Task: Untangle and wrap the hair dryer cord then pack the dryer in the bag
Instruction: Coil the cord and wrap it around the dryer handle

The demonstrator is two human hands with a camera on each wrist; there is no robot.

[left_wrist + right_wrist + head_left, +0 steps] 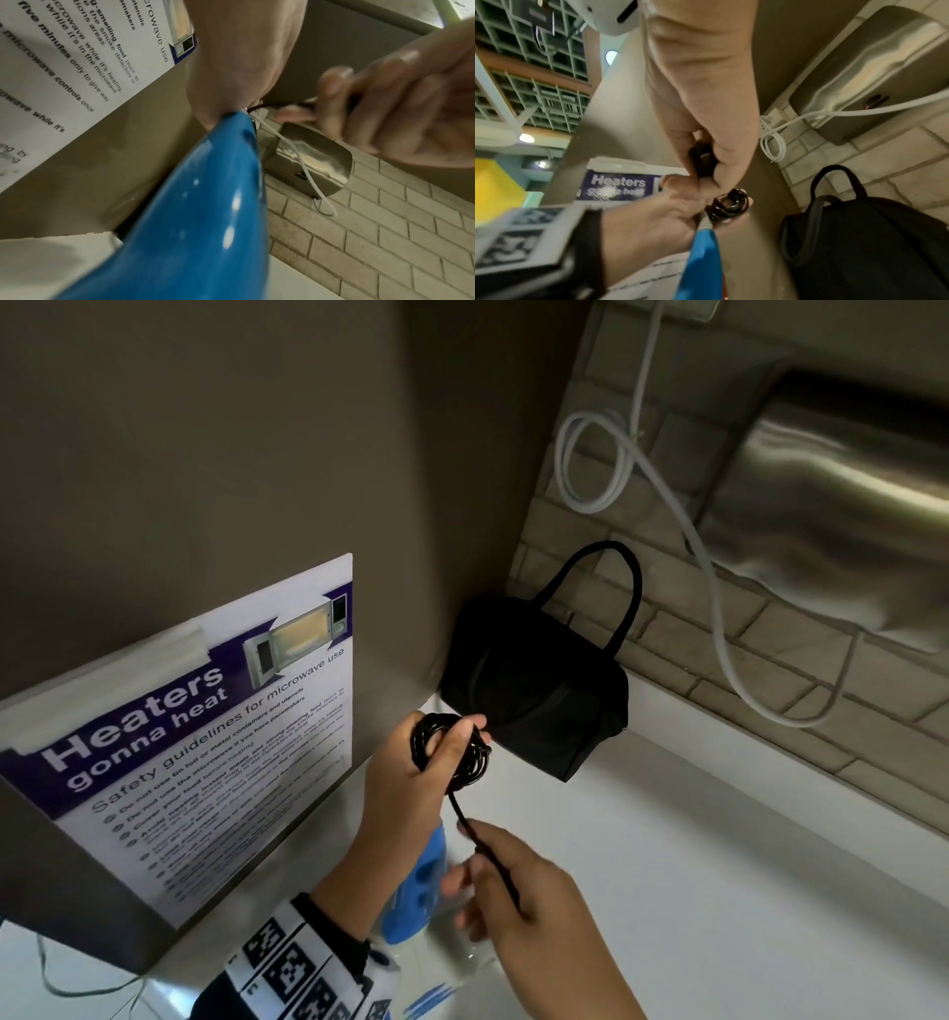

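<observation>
My left hand [411, 762] grips a coil of black cord [470, 757] wound in several loops, held up above the counter. The blue hair dryer [418, 886] hangs below that hand, its handle [200, 213] filling the left wrist view. A short straight run of cord leads down from the coil to my right hand [518, 886], which pinches the cord's free end; in the right wrist view the black plug [702, 160] sits in its fingers. The black bag [534, 690] with a loop handle stands on the white counter [719, 891] against the corner, just behind the coil [727, 207].
A microwave safety poster [205, 737] is taped to the brown panel on the left. A steel hand dryer [842, 516] is mounted on the brick wall at right, with a white cable [719, 608] looping down from it. Bare counter lies right of the bag.
</observation>
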